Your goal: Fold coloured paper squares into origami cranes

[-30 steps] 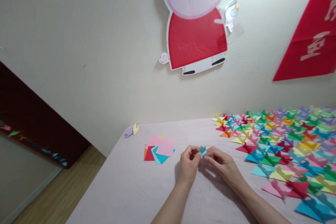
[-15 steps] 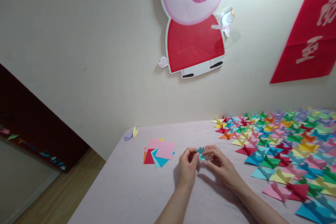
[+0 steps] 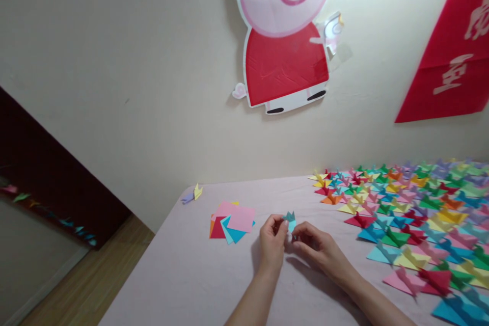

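A small teal folded paper piece (image 3: 290,220) is pinched between both of my hands over the pale pink table (image 3: 183,280). My left hand (image 3: 272,242) grips its left side with closed fingers. My right hand (image 3: 315,248) holds its lower right side, fingers curled. A loose stack of square coloured papers (image 3: 232,220), pink on top, lies just left of my hands.
Rows of many folded paper cranes (image 3: 412,214) in mixed colours cover the right side of the table. Two small folded pieces (image 3: 193,194) sit near the far left corner. A cartoon pig cutout (image 3: 286,35) and a red banner (image 3: 451,56) hang on the wall. The table's left edge drops to wooden floor (image 3: 80,285).
The teal piece has been turned and worked between my fingers; my right hand has shifted slightly lower and nearer. The view has tilted a little.
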A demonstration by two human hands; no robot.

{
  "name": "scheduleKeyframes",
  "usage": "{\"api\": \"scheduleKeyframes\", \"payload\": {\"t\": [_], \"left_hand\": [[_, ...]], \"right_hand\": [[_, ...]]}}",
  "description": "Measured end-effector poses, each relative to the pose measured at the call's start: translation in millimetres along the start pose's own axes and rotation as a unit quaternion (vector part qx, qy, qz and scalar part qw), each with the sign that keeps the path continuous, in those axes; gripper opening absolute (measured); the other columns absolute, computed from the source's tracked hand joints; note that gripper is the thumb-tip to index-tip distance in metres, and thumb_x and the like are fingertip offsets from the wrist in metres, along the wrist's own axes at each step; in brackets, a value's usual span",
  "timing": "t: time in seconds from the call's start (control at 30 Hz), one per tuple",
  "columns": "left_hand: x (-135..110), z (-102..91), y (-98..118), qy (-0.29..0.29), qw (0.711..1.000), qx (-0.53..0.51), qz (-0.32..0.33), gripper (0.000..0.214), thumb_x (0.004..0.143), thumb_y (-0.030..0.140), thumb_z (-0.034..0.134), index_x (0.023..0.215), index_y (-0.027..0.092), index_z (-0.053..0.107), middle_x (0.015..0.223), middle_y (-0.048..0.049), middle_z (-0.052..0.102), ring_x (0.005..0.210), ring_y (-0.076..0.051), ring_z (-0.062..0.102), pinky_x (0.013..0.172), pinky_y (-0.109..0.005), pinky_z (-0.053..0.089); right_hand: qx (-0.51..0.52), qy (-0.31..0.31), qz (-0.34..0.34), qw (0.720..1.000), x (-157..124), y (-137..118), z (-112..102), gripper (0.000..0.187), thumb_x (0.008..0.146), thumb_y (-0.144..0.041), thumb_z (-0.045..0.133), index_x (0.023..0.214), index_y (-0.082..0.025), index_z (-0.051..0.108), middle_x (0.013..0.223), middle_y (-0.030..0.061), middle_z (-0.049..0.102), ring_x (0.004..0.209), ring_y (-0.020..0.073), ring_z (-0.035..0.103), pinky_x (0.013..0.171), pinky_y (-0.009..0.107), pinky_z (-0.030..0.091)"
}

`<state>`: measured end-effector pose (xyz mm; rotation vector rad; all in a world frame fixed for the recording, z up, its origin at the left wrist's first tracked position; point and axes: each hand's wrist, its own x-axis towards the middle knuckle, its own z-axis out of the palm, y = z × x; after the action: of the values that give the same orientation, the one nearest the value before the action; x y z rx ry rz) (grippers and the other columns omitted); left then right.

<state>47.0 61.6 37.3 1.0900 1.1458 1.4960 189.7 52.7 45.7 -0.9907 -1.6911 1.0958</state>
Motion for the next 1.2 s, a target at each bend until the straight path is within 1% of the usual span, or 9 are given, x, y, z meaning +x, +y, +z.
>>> {"api": "scheduleKeyframes", "payload": {"t": [0.27, 0.4, 0.57, 0.7, 0.77, 0.87, 0.93, 1.07, 1.2], "left_hand": [[-0.1, 1.0, 2.0, -0.001, 1.000, 0.006, 0.002, 0.026, 0.073, 0.042, 0.072, 0.077, 0.017, 0.065, 0.068, 0.0003, 0.059, 0.065, -0.015, 0.053, 0.060, -0.024, 0.043], [-0.6, 1.5, 2.7, -0.005, 1.000, 0.017, 0.004, 0.025, 0.073, 0.041, 0.072, 0.076, 0.017, 0.066, 0.068, 0.0000, 0.060, 0.066, -0.016, 0.054, 0.061, -0.025, 0.043], [-1.9, 0.9, 1.8, -0.014, 0.999, 0.030, 0.001, 0.019, 0.072, 0.034, 0.071, 0.077, 0.017, 0.068, 0.069, -0.0001, 0.062, 0.067, -0.016, 0.054, 0.063, -0.024, 0.043], [-1.9, 0.5, 0.5, -0.013, 0.999, 0.030, -0.002, 0.020, 0.072, 0.035, 0.073, 0.077, 0.017, 0.068, 0.070, -0.0003, 0.062, 0.068, -0.016, 0.055, 0.064, -0.024, 0.044], [-1.5, 0.2, 0.2, -0.009, 1.000, 0.025, -0.007, 0.026, 0.072, 0.041, 0.074, 0.078, 0.017, 0.068, 0.070, -0.0002, 0.062, 0.066, -0.016, 0.055, 0.062, -0.024, 0.044], [-1.0, -0.4, 0.7, -0.006, 1.000, 0.016, -0.018, 0.035, 0.072, 0.051, 0.075, 0.080, 0.017, 0.067, 0.068, 0.0006, 0.060, 0.060, -0.014, 0.054, 0.057, -0.024, 0.044], [-0.9, -0.5, 1.6, -0.006, 1.000, 0.013, -0.022, 0.037, 0.072, 0.053, 0.075, 0.080, 0.017, 0.066, 0.067, 0.0008, 0.060, 0.059, -0.014, 0.055, 0.056, -0.024, 0.044], [-1.5, 0.4, 2.9, -0.014, 1.000, 0.012, -0.018, 0.033, 0.073, 0.048, 0.074, 0.078, 0.017, 0.066, 0.068, 0.0000, 0.061, 0.064, -0.015, 0.056, 0.058, -0.023, 0.045], [-2.9, 1.6, 1.8, -0.030, 0.999, 0.019, -0.017, 0.025, 0.073, 0.040, 0.073, 0.078, 0.017, 0.066, 0.070, -0.0001, 0.062, 0.064, -0.015, 0.054, 0.059, -0.024, 0.043]], "right_hand": [[-0.013, 0.015, 0.012, 1.000, 0.1, 3.5, -2.5, 0.019, 0.083, -0.037, 0.059, 0.078, -0.020, 0.068, 0.075, 0.0019, 0.072, 0.069, 0.0181, 0.065, 0.067, 0.028, 0.049], [-0.002, 0.025, 0.033, 0.999, 0.4, 1.6, -2.7, 0.023, 0.081, -0.041, 0.062, 0.076, -0.020, 0.069, 0.071, 0.0019, 0.073, 0.066, 0.0180, 0.065, 0.064, 0.028, 0.050], [0.017, 0.012, 0.065, 0.998, 0.2, 4.7, -1.5, 0.028, 0.081, -0.045, 0.062, 0.072, -0.019, 0.066, 0.065, 0.0007, 0.070, 0.059, 0.0159, 0.061, 0.059, 0.026, 0.047], [0.046, 0.015, 0.063, 0.997, 1.2, 7.4, -1.9, 0.027, 0.081, -0.044, 0.063, 0.072, -0.019, 0.064, 0.064, 0.0009, 0.069, 0.062, 0.0169, 0.063, 0.062, 0.028, 0.049], [0.060, 0.012, 0.054, 0.997, 1.6, 6.5, -2.3, 0.024, 0.080, -0.043, 0.065, 0.079, -0.019, 0.066, 0.069, 0.0018, 0.071, 0.066, 0.0181, 0.066, 0.066, 0.029, 0.051], [0.075, -0.002, 0.041, 0.996, 1.3, 4.0, -1.9, 0.029, 0.080, -0.041, 0.066, 0.101, -0.021, 0.065, 0.078, 0.0024, 0.074, 0.074, 0.0198, 0.069, 0.070, 0.031, 0.054], [0.072, -0.007, 0.033, 0.997, 0.7, 3.4, -1.2, 0.030, 0.081, -0.039, 0.065, 0.106, -0.021, 0.063, 0.081, 0.0023, 0.075, 0.077, 0.0201, 0.069, 0.073, 0.032, 0.054], [0.054, 0.005, 0.027, 0.998, -0.2, 6.4, -0.7, 0.018, 0.083, -0.036, 0.063, 0.090, -0.020, 0.066, 0.082, 0.0031, 0.074, 0.077, 0.0197, 0.068, 0.073, 0.030, 0.053], [0.033, 0.028, 0.050, 0.998, 0.7, 7.7, -2.6, 0.023, 0.082, -0.041, 0.062, 0.077, -0.020, 0.065, 0.070, 0.0009, 0.071, 0.063, 0.0172, 0.063, 0.062, 0.027, 0.048]]}}
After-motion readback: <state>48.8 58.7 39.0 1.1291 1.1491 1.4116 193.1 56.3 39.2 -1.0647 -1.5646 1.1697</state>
